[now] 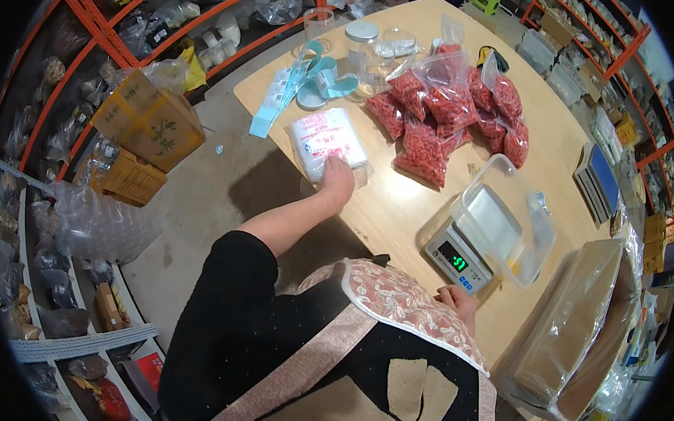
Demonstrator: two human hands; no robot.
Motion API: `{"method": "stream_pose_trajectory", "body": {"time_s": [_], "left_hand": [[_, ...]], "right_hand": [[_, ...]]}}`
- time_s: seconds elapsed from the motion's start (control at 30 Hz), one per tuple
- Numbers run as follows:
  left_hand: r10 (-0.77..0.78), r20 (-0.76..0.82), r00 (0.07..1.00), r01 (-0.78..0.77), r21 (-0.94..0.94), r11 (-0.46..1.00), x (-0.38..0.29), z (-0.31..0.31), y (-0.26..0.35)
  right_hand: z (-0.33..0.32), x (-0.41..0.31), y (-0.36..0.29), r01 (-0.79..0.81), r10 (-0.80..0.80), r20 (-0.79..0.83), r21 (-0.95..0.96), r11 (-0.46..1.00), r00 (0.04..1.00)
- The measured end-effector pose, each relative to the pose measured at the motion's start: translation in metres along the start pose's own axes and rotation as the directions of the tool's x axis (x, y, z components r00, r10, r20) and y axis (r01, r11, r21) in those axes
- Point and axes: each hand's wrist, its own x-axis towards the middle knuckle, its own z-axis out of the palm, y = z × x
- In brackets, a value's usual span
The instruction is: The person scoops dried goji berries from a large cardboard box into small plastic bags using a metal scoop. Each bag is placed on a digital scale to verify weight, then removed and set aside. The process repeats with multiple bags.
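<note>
My left hand (337,181) rests on the near end of a pack of clear plastic bags (327,134) with red print, at the table's left edge. Its fingertips touch the pack; whether they pinch a bag is not clear. My right hand (460,302), fingers curled, is at the table's front edge beside a digital scale (439,266). The apron hides part of it, and I see nothing in it. A clear plastic tub (533,263) sits tilted over the scale's plate, and the display is lit green. Several clear bags filled with small red pieces (424,152) are piled beyond the scale.
Blue label strips (274,99) and clear jars (374,68) stand at the table's far left. A second scale (596,183) is at the right edge. A plastic-lined cardboard box (561,322) is at my right. Cartons (151,124) and loaded orange shelving (94,22) stand left.
</note>
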Motion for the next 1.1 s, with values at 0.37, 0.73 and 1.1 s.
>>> {"method": "stream_pose_trajectory", "body": {"time_s": [0.37,0.73,1.1], "left_hand": [[0.004,0.187,0.982,-0.004,-0.003,1.0,0.005,0.007,-0.015],[0.411,0.223,0.884,-0.369,-0.208,0.906,0.049,-0.026,-0.048],[0.355,0.137,0.925,-0.251,-0.479,0.841,0.066,-0.025,-0.047]], "right_hand": [[0.005,-0.031,-0.014,0.015,-0.02,-0.054,-0.092,0.996,0.998],[0.006,-0.059,0.008,-0.009,0.002,-0.118,-0.053,0.999,0.993],[0.009,-0.065,0.023,0.076,-0.088,-0.136,-0.093,0.993,0.987]]}}
